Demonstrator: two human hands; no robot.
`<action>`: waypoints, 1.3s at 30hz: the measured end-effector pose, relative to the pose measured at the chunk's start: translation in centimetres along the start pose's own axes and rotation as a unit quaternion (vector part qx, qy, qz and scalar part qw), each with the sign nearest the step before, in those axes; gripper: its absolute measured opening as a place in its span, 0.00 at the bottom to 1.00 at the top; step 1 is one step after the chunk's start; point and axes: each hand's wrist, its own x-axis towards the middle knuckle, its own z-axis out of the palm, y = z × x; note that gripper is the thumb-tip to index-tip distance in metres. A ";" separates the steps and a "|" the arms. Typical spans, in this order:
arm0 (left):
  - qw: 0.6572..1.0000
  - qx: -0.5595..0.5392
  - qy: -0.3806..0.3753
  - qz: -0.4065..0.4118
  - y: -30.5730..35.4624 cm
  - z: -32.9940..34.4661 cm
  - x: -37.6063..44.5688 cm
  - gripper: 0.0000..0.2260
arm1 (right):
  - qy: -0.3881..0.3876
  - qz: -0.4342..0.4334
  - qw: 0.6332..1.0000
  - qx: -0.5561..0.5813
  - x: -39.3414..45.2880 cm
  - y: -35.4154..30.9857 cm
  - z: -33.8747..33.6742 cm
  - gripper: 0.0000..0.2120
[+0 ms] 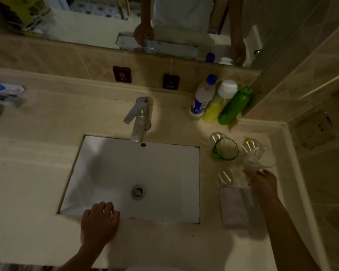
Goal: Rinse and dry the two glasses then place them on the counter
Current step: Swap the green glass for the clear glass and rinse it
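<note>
Left hand [99, 223] flat, empty, on sink [164, 192] rim; right hand [262, 184] touching clear glass [260, 157], grip unclear.

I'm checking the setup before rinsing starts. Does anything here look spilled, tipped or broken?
Nothing stands out. The green glass and clear glass stand on the counter right of the sink, which looks dry; the cloth lies flat.

two small dark signs sit on the tiled wall behind the tap, well beyond the fingers of both hands. the left sign [122, 74] reads "hot" under a red mark. the right sign [170, 81] reads "cold" under a blue mark. the label on the blue-capped bottle [203, 96] is too blurred to read.
</note>
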 end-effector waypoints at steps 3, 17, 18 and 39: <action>1.000 -0.012 -0.013 -0.014 -0.1 0.3 0.1 0.14 | 0.035 -0.001 0.997 0.071 0.9 -1.4 -0.5 0.33; 1.000 -0.004 0.005 0.010 -0.2 0.3 0.0 0.12 | 0.062 -0.075 0.993 0.070 5.8 -2.0 0.9 0.35; 1.000 -0.002 0.001 0.008 -0.3 0.3 0.0 0.12 | 0.063 -0.075 0.993 0.072 5.6 -2.2 0.7 0.35; 0.999 -0.035 0.034 0.013 -0.3 0.3 -0.1 0.11 | -0.108 -0.157 0.977 -0.094 -13.8 1.7 5.1 0.46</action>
